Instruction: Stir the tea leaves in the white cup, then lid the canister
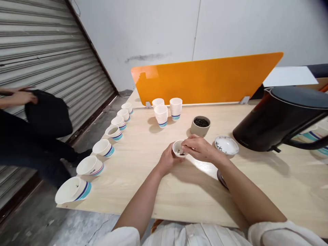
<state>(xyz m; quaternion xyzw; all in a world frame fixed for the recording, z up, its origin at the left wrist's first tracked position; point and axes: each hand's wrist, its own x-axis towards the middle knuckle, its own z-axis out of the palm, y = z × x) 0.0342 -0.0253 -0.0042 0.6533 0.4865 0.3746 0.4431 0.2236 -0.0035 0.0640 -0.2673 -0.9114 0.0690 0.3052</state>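
My left hand (167, 159) wraps around a small white paper cup (177, 147) over the middle of the light wooden table (143, 191). My right hand (199, 148) hovers at the cup's rim with fingertips pinched together, and a few dark tea leaves lie inside the cup. Just behind stands a beige bowl of dark tea leaves (201, 125). A white patterned saucer (226, 145) lies to the right of my right hand. Part of another dish (220, 177) peeks out under my right forearm.
Several white paper cups with blue bands, such as one (73, 190), line the table's left edge. Three cup stacks (161, 115) stand before an orange divider (205, 79). A black kettle (282, 118) sits at the right. A person in dark clothes (30, 133) stands at the left by a roller shutter.
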